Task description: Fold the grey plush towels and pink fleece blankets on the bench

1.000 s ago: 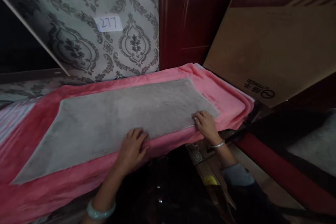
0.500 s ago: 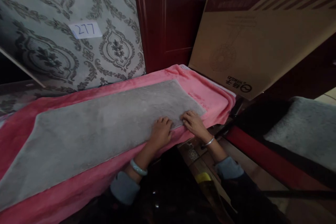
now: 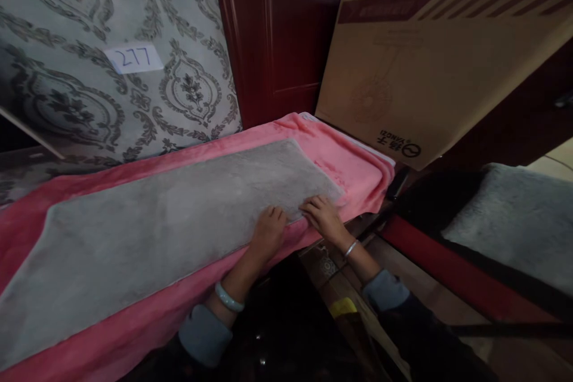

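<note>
A long grey piece of plush cloth point(image 3: 170, 221) lies spread over a pink cloth point(image 3: 358, 176) on a narrow table. At its near edge, toward the right end, my left hand point(image 3: 269, 231) has its fingers curled on the grey cloth, the thumb hidden. Just to the right, my right hand point(image 3: 326, 216) pinches the same edge, fingertips pressed together on the plush. A small gap separates the two hands. Between them the edge of the grey cloth looks slightly puckered.
A large cardboard sheet point(image 3: 425, 65) leans behind the table's right end, beside a dark red door point(image 3: 286, 30). Patterned wallpaper with a paper marked 277 point(image 3: 134, 58) is at the back left. At right, more grey plush point(image 3: 514, 221) lies beside a red bar point(image 3: 447, 268).
Both hands have shifted slightly left along the near edge of the grey cloth, and the left hand's fingers are more curled. The whole view has moved a little.
</note>
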Demonstrator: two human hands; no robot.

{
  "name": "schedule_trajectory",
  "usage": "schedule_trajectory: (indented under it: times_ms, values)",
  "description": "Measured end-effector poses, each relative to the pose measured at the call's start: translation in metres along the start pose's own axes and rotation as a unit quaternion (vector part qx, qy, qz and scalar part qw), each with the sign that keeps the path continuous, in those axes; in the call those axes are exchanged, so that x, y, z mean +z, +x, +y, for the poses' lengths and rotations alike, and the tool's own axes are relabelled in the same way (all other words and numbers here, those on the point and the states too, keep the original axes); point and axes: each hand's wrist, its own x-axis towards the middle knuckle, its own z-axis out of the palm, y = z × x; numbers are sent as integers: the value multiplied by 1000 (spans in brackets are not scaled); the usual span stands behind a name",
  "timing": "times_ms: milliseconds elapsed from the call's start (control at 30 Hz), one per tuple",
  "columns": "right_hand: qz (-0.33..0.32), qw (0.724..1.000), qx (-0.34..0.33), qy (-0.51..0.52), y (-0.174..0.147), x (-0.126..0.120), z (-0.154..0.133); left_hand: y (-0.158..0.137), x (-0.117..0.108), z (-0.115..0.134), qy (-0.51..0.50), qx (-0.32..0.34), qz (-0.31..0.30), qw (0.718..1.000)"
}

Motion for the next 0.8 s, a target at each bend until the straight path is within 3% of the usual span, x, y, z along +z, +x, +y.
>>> schedule_trajectory:
  times_ms: [133, 433, 533, 633, 800]
  values:
    - [24, 1000, 9, -4, -4, 4, -1, -3, 6, 3, 1, 6, 36, 999]
    - [-8, 998, 66, 22, 8, -10, -8, -6, -6, 12, -63, -30, -7, 998]
    - [-9, 997, 65, -30, 17, -8, -10, -14, 2, 22, -33, -54, -15, 998]
    - [-63, 991, 68, -96, 12, 5, -8, -30, 9, 33, -15, -42, -53, 998]
    - [-84, 985, 82, -124, -16, 21, 1, -61, -18, 27, -102, -7, -71, 992]
